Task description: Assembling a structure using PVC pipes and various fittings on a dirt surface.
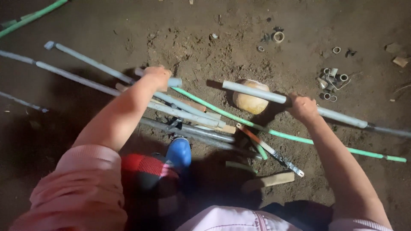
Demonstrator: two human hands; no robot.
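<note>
Pipes dominate the view, lying crossed on a dirt floor (pixel 205 47) from the upper left to the right edge. Grey pipe (pixel 257 92), the length in hand, runs from centre frame down toward the right edge and rests across a rounded tan stone (pixel 250 103). It looks like rigid plastic conduit: probably light, stiff along its length, smooth and somewhat slippery, best held near the supported end where the stone steadies it. Right hand (pixel 303 107), right of centre, is closed around this pipe just beside the stone, fingers wrapped fully over it. Left hand (pixel 159 76), above centre left, is closed on the end of a shorter grey pipe (pixel 173 81) in the crossed bundle. A thin green pipe (pixel 299 139) passes diagonally beneath both. A hacksaw (pixel 269 149) lies at lower centre, near a wooden block (pixel 269 181). A blue shoe (pixel 179 152) presses on the bundle. Small pipe offcuts (pixel 332 79) sit at upper right.
</note>
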